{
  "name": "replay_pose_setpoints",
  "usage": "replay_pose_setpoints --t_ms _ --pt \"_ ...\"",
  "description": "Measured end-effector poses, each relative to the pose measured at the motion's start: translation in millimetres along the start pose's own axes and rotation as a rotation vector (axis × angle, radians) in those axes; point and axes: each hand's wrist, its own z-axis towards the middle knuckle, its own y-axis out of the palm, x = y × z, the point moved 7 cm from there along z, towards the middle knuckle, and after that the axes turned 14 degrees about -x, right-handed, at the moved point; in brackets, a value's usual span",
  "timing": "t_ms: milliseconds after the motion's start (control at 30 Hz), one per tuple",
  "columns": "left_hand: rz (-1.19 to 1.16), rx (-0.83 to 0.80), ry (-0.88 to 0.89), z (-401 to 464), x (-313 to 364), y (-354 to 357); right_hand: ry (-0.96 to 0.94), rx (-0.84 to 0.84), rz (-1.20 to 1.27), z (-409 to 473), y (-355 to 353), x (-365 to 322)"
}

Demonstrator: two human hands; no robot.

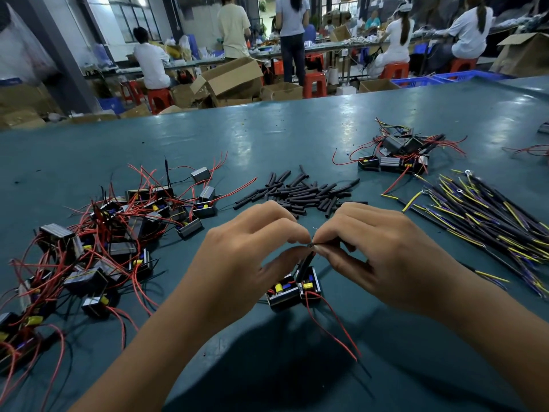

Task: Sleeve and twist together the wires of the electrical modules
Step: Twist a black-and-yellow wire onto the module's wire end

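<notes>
My left hand point(237, 260) and right hand point(383, 257) pinched the black wires point(307, 257) together above two modules point(294, 289) on the table point(282, 138), near the sleeves point(300, 191).

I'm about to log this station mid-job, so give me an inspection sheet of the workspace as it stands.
Surface: teal bench top, glossy, with small dark specks.
Job's things: two modules side by side under the hands; black sleeve rising from them to the fingertips; heap of unworked modules at left; smaller module pile at far right.
Clutter: loose black sleeve pieces ahead of the hands.
Grippers: left hand and right hand both pinch the wire ends at the sleeve top.
Cables: bundle of black, yellow and purple leads at right; red lead trails toward the camera.
Surroundings: seated and standing workers, cardboard boxes, red stools.
</notes>
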Motion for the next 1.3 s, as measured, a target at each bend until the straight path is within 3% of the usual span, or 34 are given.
replay_pose_setpoints --t_ms 167,300,600,800,867,933,1100,1300 --pt "0.169 0.062 0.094 0 7 -2 -0.008 -0.002 -0.004 0 0 0" --pt "0.148 0.069 0.078 0 8 -1 -0.004 0.002 -0.006 -1 1 0" --pt "-0.638 -0.055 -0.277 -3 -18 17 -0.007 0.006 -0.033 -2 -1 -1" --pt "-0.819 -0.054 -0.322 -5 -28 28 -0.007 0.000 -0.014 -1 -3 -1" --pt "-0.908 -0.005 -0.357 -5 -36 32 -0.004 -0.020 0.047 -2 -3 0" --pt "-0.848 0.008 -0.401 -4 -42 36 0.022 -0.032 0.159 -3 -4 4" --pt "-0.801 -0.162 -0.450 -2 -43 62 0.090 -0.089 0.320 -1 -4 12" --pt "-0.818 -0.146 -0.401 -2 -43 67 0.225 -0.143 0.603 -6 2 30"
